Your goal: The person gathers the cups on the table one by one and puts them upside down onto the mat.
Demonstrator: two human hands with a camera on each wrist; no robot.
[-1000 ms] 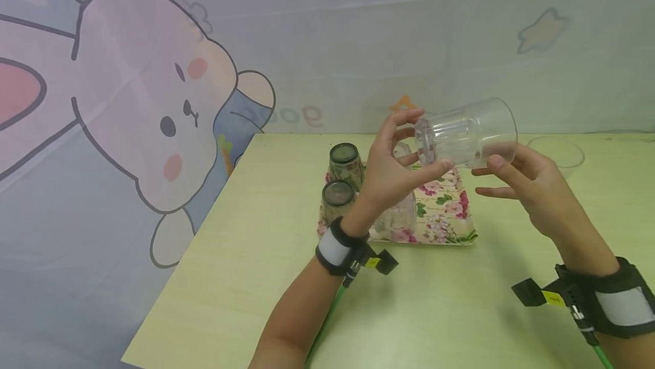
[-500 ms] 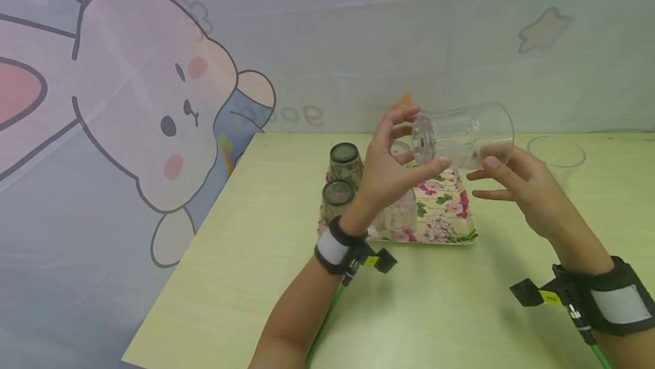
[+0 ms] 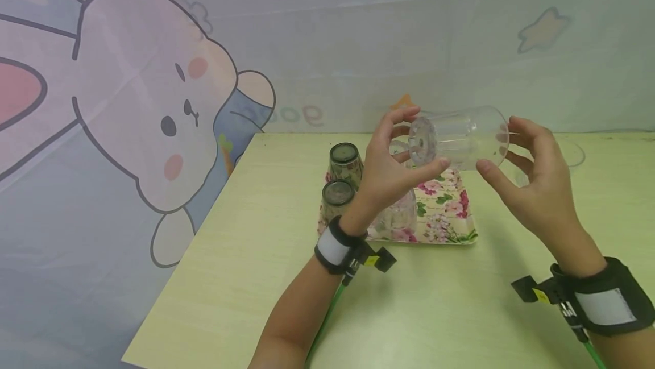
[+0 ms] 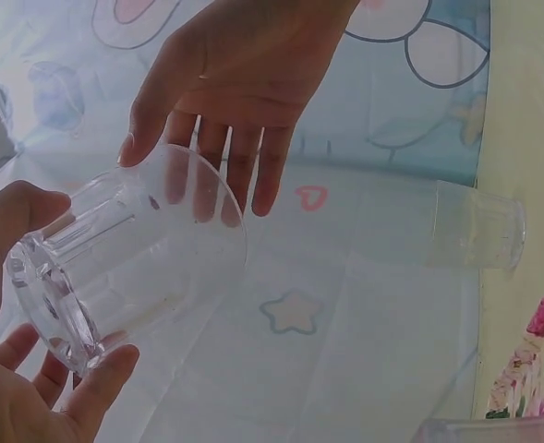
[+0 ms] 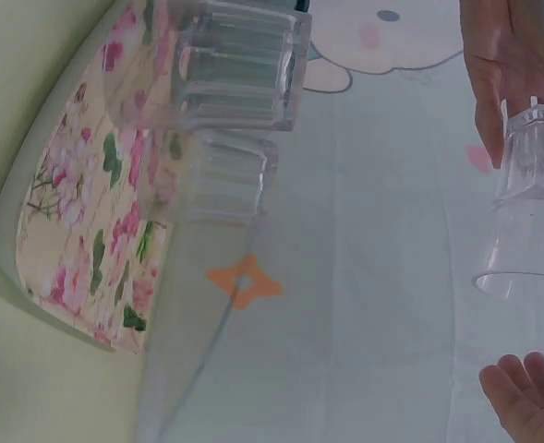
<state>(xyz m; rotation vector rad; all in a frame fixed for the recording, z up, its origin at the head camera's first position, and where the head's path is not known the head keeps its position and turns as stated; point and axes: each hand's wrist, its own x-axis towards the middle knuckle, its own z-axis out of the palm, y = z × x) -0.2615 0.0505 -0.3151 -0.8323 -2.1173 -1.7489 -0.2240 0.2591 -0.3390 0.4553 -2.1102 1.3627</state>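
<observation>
A clear drinking glass [image 3: 460, 137] is held sideways in the air, its thick faceted base to the left and its open rim to the right. My left hand [image 3: 391, 158] grips the base between thumb and fingers. Beside the rim, my right hand [image 3: 537, 181] has its fingers spread and extended, and the right wrist view shows a gap between its fingertips and the rim. Below and behind stands a floral tray [image 3: 440, 210] with upside-down glasses: two dark green ones [image 3: 344, 164] at its left and clear ones [image 3: 401, 215] partly hidden by my left hand.
Another clear glass [image 4: 479, 226] stands on the pale table [image 3: 450, 301], behind my right hand in the head view. A printed cloth [image 3: 348, 45] hangs at the table's back edge. Each wrist wears a strap with a camera and green cable.
My right hand has shifted right and turned, its fingers moving from under the glass to beyond the rim. The glass has tipped slightly, its rim lower; my left hand stays nearly still.
</observation>
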